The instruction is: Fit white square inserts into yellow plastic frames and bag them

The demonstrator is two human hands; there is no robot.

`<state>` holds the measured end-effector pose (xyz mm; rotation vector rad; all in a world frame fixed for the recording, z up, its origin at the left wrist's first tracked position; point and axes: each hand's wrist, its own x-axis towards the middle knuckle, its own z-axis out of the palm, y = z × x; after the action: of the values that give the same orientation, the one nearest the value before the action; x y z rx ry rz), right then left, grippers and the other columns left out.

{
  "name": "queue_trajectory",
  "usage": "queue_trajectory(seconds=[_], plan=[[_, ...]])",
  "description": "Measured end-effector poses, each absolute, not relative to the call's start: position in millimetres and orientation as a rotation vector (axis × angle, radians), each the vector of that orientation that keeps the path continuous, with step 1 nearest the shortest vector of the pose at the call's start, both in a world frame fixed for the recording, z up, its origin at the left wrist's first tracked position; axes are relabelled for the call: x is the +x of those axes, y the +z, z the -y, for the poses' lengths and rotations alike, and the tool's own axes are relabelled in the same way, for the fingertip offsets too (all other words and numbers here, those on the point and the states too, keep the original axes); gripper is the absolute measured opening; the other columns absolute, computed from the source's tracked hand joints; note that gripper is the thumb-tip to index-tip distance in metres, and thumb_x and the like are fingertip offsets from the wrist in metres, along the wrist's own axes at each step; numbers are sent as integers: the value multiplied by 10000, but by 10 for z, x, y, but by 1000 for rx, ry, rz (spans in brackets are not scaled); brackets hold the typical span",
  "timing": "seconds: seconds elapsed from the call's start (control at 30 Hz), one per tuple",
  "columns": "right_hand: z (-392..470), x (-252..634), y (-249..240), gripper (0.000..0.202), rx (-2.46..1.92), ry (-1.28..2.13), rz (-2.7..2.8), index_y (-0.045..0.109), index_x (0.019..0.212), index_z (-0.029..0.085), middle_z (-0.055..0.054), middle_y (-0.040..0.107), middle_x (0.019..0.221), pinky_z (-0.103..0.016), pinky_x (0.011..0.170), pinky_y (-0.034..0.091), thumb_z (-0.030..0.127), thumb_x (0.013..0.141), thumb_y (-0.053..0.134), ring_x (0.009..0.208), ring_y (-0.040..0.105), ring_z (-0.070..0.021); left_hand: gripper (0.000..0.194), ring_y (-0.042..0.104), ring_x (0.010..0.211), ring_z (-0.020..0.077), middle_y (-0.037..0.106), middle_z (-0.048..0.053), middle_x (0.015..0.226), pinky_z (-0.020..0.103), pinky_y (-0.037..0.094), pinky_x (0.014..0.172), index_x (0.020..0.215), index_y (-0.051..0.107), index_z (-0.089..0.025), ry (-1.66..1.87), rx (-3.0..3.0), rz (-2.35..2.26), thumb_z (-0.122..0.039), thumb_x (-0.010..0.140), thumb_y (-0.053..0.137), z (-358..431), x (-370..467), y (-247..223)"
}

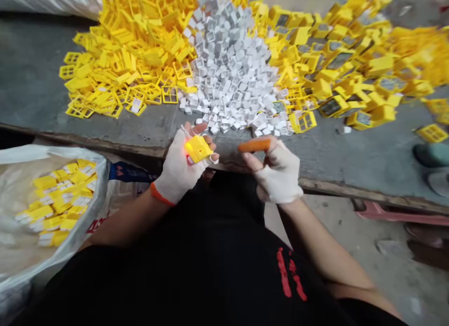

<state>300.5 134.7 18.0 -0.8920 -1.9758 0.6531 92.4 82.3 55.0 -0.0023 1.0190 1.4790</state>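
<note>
My left hand (pixel 180 167), in a white knit glove with bare fingertips, is turned palm up with its fingers curled round a small yellow plastic case (pixel 198 148). A red glow shines at the case's left edge. To the right, over the table's front edge, is my right hand (pixel 278 171), gloved in white with an orange cover on the index finger. That finger stretches toward the left hand, with the thumb just below it, and nothing shows between them. Beyond both hands lies a heap of small white plastic pieces (pixel 231 68).
Yellow open frames (pixel 140 50) are piled at the left, and yellow housings with grey panels (pixel 351 68) at the right. A lined bag (pixel 101 171) at lower left contains yellow-and-white pieces. The grey table (pixel 365 162) ends at a worn front edge; a pink bar (pixel 403 213) shows below it.
</note>
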Motion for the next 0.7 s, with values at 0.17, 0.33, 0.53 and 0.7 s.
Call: queue_trajectory(seconds=[0.17, 0.33, 0.53, 0.7], plan=[[-1125, 2918, 274, 187, -652, 527, 2242, 870, 1080, 321, -20, 880, 992, -467, 857, 592, 375, 1119, 695, 862, 798, -264, 339, 636, 663, 144, 596, -1, 759, 228, 562, 612, 1072, 682, -205, 1474, 23, -1016, -441, 1215, 485, -771, 1052, 590], [-1145, 2817, 416, 298, -580, 371, 2373, 872, 1101, 289, -53, 868, 1000, -464, 858, 507, 381, 1182, 600, 876, 766, -258, 362, 675, 741, 178, 617, 24, 826, 267, 559, 667, 1180, 717, -206, 1503, 193, -1071, -537, 1182, 571, -684, 1134, 573], [-1139, 2814, 454, 343, -653, 310, 2505, 818, 993, 263, -64, 843, 993, -458, 873, 451, 341, 1183, 543, 894, 725, -256, 356, 596, 629, 132, 620, 18, 781, 240, 495, 574, 959, 726, -189, 1538, 317, -1071, -509, 1114, 726, -650, 1154, 548], [-1107, 2751, 405, 313, -560, 388, 2553, 791, 989, 210, -74, 800, 945, -417, 821, 417, 301, 1173, 555, 821, 679, -232, 308, 549, 605, 110, 616, 10, 764, 204, 467, 535, 935, 753, -174, 1523, 316, -1137, -392, 1139, 679, -577, 1063, 505]])
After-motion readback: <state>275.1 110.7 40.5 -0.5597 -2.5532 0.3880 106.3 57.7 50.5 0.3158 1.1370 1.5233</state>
